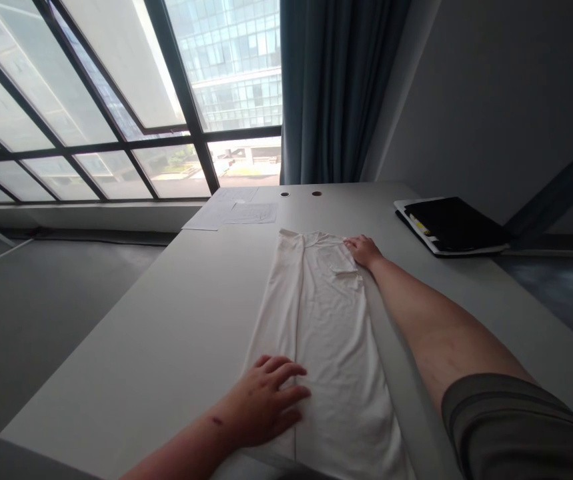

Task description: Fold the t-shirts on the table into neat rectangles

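Note:
A white T-shirt (333,347) lies lengthwise on the table, folded into a long strip, with its neck end away from me. One long fold line runs down its left part, and a smaller folded flap shows near the far right corner. My left hand (271,400) is over the shirt's near left part, its fingers spread and holding nothing. At the far right edge, my right hand (363,252) has its fingers bunched on the cloth near the shoulder. The fingertips there are partly hidden.
The white table (166,333) stands by a window. Paper sheets (236,210) lie at its far left. A black folder (459,223) with a yellow pen-like item rests at the right edge. Two round holes and a blue curtain (336,93) are at the far end.

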{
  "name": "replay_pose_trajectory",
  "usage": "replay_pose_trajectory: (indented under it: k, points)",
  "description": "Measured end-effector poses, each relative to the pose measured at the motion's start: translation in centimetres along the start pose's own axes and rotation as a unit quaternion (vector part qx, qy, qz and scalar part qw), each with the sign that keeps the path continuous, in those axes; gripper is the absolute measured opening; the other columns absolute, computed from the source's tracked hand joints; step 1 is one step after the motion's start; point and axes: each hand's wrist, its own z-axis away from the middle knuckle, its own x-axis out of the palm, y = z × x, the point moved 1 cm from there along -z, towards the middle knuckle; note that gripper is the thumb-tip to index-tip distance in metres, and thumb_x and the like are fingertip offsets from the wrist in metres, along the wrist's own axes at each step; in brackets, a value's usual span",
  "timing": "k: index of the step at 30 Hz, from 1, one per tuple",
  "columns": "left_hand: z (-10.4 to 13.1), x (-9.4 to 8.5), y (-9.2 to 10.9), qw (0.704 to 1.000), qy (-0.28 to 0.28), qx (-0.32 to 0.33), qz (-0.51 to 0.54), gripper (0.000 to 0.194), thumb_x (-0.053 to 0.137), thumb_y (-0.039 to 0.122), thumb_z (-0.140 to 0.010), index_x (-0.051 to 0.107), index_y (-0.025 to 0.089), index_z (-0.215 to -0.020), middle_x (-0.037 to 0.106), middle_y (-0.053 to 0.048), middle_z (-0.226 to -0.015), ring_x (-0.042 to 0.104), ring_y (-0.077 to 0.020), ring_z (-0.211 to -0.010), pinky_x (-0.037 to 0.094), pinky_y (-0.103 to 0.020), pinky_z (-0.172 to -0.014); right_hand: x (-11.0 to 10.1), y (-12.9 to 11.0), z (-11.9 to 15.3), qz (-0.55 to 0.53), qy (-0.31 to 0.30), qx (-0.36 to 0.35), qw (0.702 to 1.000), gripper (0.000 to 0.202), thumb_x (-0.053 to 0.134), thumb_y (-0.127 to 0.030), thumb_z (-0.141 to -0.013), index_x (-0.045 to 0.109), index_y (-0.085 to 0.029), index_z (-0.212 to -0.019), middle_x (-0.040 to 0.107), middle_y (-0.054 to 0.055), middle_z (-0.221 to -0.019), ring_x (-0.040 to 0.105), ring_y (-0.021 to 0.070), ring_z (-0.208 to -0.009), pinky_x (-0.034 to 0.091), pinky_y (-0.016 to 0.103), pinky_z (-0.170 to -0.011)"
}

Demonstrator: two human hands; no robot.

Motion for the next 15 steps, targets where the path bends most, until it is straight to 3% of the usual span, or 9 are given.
replay_pose_trajectory:
  k: [4, 8, 12, 15]
  points:
    - [-6.5, 2.0, 3.6, 0.985, -0.044, 0.168, -0.022, 0.032, 0.051, 0.044, -0.107, 0.066, 0.033, -0.132, 0.065, -0.002, -0.144, 0.065, -0.0209, -0.114, 0.044, -0.037, -0.100, 0.0, 0.7, 1.5, -0.034, -0.003, -0.020, 0.999, 0.047, 0.036, -0.030, -0.107, 0.067, -0.021, -0.142, 0.064, 0.009, -0.146, 0.052, 0.0213, -0.137, 0.032, 0.031, -0.117]
    - [-11.5, 3.6, 6.8, 0.965, -0.075, 0.246, -0.053, 0.035, 0.054, 0.042, -0.105, 0.062, 0.038, -0.138, 0.062, 0.001, -0.149, 0.071, -0.0179, -0.099, 0.049, -0.035, -0.087, 0.1, 1.0, 1.4, -0.056, -0.013, -0.020, 0.998, 0.047, 0.034, -0.029, -0.108, 0.068, -0.020, -0.140, 0.064, 0.006, -0.147, 0.052, 0.0186, -0.138, 0.033, 0.027, -0.116]
    - [-13.3, 3.7, 8.8, 0.953, -0.126, 0.265, -0.078, 0.034, 0.058, 0.035, -0.101, 0.064, 0.035, -0.135, 0.075, -0.001, -0.118, 0.073, -0.0202, -0.087, 0.051, -0.037, -0.073, 0.3, 1.5, 1.0, -0.080, -0.015, -0.008, 0.997, 0.048, 0.033, -0.029, -0.108, 0.065, -0.022, -0.143, 0.062, 0.006, -0.150, 0.053, 0.0179, -0.138, 0.034, 0.028, -0.116]
    - [-13.1, 3.0, 9.4, 0.947, -0.163, 0.259, -0.099, 0.024, 0.063, 0.029, -0.096, 0.070, 0.029, -0.119, 0.075, -0.002, -0.104, 0.073, -0.0220, -0.087, 0.051, -0.038, -0.071, 0.3, 1.6, 0.7, -0.099, -0.021, 0.002, 0.995, 0.048, 0.032, -0.030, -0.109, 0.065, -0.021, -0.143, 0.061, 0.006, -0.151, 0.052, 0.0175, -0.139, 0.035, 0.027, -0.115]
